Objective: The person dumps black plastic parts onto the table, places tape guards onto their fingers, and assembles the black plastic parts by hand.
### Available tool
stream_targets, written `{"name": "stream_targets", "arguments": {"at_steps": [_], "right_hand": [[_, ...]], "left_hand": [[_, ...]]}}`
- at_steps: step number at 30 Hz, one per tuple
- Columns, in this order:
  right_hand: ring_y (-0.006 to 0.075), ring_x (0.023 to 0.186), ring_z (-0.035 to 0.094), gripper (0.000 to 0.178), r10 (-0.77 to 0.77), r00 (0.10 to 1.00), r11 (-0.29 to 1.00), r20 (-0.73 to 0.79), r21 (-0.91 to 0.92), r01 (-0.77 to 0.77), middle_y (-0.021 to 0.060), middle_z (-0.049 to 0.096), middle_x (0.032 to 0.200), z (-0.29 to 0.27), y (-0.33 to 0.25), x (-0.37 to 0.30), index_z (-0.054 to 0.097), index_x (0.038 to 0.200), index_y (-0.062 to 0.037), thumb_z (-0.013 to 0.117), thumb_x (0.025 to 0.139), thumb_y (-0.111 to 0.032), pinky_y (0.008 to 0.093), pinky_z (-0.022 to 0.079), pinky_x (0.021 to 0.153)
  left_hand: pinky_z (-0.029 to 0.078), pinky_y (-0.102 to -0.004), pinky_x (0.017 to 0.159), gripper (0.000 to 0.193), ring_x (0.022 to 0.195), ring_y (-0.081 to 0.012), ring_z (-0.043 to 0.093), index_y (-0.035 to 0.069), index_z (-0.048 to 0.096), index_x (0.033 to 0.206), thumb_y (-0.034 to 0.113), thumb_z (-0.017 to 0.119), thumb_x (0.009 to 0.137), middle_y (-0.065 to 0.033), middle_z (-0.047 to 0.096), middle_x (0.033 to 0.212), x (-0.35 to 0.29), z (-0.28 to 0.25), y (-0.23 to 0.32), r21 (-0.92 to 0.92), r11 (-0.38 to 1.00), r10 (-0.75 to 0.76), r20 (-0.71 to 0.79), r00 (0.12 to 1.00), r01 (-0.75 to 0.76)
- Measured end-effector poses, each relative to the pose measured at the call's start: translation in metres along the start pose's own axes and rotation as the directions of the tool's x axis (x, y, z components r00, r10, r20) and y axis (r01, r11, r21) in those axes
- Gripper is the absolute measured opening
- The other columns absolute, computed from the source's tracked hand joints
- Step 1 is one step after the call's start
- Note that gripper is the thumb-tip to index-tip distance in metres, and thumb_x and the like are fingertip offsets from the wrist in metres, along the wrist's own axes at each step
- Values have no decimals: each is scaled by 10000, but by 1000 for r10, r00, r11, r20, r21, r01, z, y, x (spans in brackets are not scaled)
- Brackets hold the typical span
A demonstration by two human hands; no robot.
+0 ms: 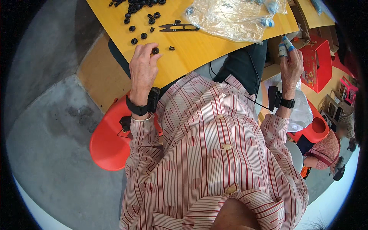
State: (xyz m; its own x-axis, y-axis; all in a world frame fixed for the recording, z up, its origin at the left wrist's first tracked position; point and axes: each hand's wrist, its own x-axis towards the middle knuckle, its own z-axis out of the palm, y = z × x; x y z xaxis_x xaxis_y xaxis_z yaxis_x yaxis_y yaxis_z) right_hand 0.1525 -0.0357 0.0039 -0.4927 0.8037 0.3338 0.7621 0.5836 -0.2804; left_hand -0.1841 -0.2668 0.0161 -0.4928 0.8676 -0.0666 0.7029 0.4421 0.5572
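Observation:
My left hand (pixel 143 68) rests on the edge of the yellow wooden table (pixel 199 48), its fingertips pinching a small black ring (pixel 155 50). Another tiny black piece (pixel 171 48) lies just right of it. My right hand (pixel 291 66) is raised off the table's right side and holds small white and blue tubes (pixel 285 46). Both wrists wear black bands. More black rings (pixel 138 23) are scattered at the table's far left, by black thread snips (pixel 178 27).
A crinkled clear plastic bag (pixel 234 17) with more tubes lies on the table's far right. A red box (pixel 318 63) and a white plastic bag (pixel 303 109) sit to my right. I sit on a red chair (pixel 109 142). Another person (pixel 326 151) crouches at lower right.

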Motion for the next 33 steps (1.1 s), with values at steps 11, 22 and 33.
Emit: {"name": "stream_targets", "arguments": {"at_steps": [11,22,33], "right_hand": [[249,798,563,127,-164,985,983,-52,80,168,65,613,808,2,-24,17,611,829,-41,649,713,-76,379,426,743],[231,806,546,191,-259,964,959,-63,100,264,35,605,830,32,-39,52,619,893,-84,664,710,-112,364,408,745],[259,858,540,210,-270,963,953,-8,138,269,46,590,843,62,-57,83,579,901,-100,630,699,-80,407,412,740]], "left_hand": [[456,-252,698,175,745,-138,544,8,601,1007,42,625,837,-56,570,847,-5,1,21,-315,937,-140,68,988,155],[418,-190,695,174,776,-65,489,-1,578,1065,49,566,899,8,535,857,-3,14,57,-655,728,-49,249,967,205],[427,-197,708,162,771,-63,500,2,594,1031,76,604,887,7,558,850,-5,17,56,-649,729,-35,282,959,217]]}}
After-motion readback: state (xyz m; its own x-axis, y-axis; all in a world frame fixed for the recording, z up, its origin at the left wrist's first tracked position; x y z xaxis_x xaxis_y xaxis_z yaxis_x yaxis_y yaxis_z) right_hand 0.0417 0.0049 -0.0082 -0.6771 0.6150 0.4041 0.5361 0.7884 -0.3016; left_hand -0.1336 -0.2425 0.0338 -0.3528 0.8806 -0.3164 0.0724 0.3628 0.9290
